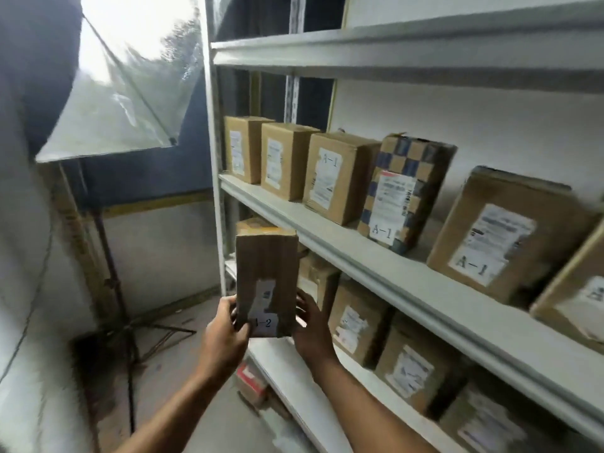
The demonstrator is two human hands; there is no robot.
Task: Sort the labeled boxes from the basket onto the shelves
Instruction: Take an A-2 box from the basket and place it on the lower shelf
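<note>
The held box (266,282) reads "1-2"; three shelf boxes (338,178) read "A-1".

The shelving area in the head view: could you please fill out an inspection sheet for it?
Surface: middle shelf carries an upright row of boxes.
Job's things: held box, label ending "-2", in front of the rack; checkered box and large box read A-1; basket not in view.
Clutter: small red-marked box low beside the rack.
Grippers: left hand and right hand grip the held box's lower sides.
Cables: nothing seen.
Surroundings: light umbrella on a tripod stand.
</note>
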